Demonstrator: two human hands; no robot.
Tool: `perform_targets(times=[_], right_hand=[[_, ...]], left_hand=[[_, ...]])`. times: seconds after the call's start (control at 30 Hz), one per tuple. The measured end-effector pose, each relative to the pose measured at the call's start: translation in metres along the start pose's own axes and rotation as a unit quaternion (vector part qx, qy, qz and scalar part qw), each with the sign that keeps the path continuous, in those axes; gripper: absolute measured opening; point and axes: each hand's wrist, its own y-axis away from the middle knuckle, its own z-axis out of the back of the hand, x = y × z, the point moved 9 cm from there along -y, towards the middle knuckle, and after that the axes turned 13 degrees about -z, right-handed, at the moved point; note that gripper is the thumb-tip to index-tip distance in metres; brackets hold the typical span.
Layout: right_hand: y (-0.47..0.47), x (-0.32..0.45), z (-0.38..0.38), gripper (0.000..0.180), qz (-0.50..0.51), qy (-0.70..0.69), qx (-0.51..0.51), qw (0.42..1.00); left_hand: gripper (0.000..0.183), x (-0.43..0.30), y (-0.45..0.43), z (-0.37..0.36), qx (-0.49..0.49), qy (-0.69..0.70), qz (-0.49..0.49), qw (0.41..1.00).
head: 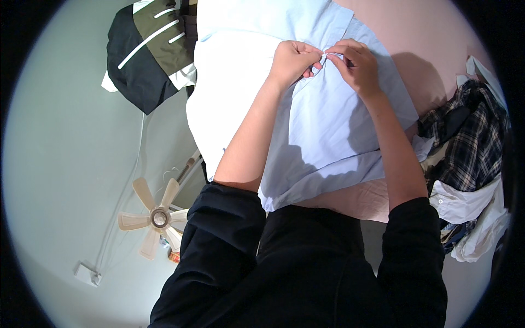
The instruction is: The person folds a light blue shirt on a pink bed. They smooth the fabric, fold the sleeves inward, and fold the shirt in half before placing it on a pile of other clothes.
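Note:
A light blue shirt [328,119] lies spread before me, its left part washed out to white by bright light. Near its upper right, my left hand [297,59] pinches the fabric edge between thumb and fingers. My right hand [357,65] meets it there, thumb and forefinger gripping the same edge from the other side. The fingertips almost touch. Whatever small detail sits between them, perhaps a button, is too small to make out. Folds run down from the pinched spot, and shadows of my arms fall across the lower cloth.
Pink bedding [410,33] lies beneath the shirt. At right is a pile with a dark plaid garment [471,131] and a white buttoned garment [463,201]. A black, olive and white garment [143,53] is at upper left. A fan [159,217] stands at lower left, near a white wall socket [87,274].

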Motion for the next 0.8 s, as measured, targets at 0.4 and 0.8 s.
perform_targets(times=[0.4,0.8], right_hand=[[-0.0003,0.0025,-0.0013,0.018,0.011,-0.003,0.021,1.000],[0.0055,-0.0014,-0.0066,0.025,0.029,0.056,-0.002,0.998]], left_hand=[[0.010,0.0002,-0.0062,0.0003,0.011,0.012,0.039,0.999],[0.014,-0.0068,-0.0012,-0.0056,0.062,0.003,0.006,0.998]])
